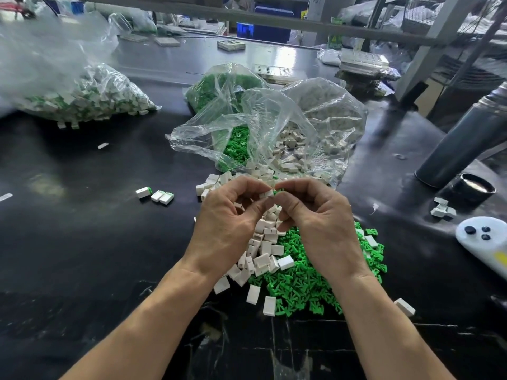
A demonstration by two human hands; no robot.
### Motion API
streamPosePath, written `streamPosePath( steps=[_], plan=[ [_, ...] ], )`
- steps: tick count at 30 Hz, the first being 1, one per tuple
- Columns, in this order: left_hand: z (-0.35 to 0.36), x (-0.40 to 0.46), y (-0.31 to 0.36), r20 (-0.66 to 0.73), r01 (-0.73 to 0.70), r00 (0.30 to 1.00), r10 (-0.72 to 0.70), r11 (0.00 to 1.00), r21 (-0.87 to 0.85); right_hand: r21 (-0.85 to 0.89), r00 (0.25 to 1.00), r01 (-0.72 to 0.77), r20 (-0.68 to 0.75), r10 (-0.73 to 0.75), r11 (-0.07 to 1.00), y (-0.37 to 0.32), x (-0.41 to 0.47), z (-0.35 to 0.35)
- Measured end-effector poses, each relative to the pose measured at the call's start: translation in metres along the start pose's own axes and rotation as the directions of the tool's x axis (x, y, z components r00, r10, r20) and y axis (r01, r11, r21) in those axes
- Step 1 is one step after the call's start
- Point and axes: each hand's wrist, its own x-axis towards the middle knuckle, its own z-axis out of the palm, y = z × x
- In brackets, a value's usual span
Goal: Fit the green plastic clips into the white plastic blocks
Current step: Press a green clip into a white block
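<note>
Item: our left hand (230, 215) pinches a white block (266, 193), our right hand (315, 215) pinches a green clip (278, 191), both grips clamped and raised over the counter (82, 242), meeting for insertion. Loose blocks (263, 248) and clips (301, 286) heaped below within reach; three finished pieces (156, 194) parked left.

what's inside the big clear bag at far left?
The clear bag holds white blocks with green showing among them, apparently assembled pieces; a few lie spilled at its front edge. The crumpled plastic and the heap itself hide what lies deeper in the bag.
</note>
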Motion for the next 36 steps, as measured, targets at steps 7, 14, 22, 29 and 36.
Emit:
streamPosePath(
  steps=[7,14,22,29,36],
  plan=[
    [-0.002,0.001,0.001,-0.016,-0.028,0.999,0.028,1.0,0.003,-0.01,1.0,0.014,0.009,-0.014,1.0,0.0,0.0,0.0],
    [-0.002,0.002,-0.001,-0.029,-0.019,0.999,0.019,1.0,-0.012,-0.039,1.0,0.016,-0.001,-0.017,0.999,-0.001,-0.001,-0.001],
    [-0.004,0.003,-0.001,-0.017,-0.032,0.999,0.032,0.999,-0.01,-0.057,1.0,0.005,-0.025,-0.007,0.998,-0.002,-0.001,0.001],
    [-0.007,0.004,-0.004,-0.019,-0.108,0.994,0.11,0.989,0.096,-0.285,0.997,0.07,-0.018,-0.078,0.956,-0.002,-0.003,-0.001],
    [-0.011,0.004,-0.003,-0.013,-0.19,0.98,0.199,0.951,0.245,-0.35,0.992,0.108,-0.018,-0.122,0.93,0.003,-0.001,0.002]
  ],
)
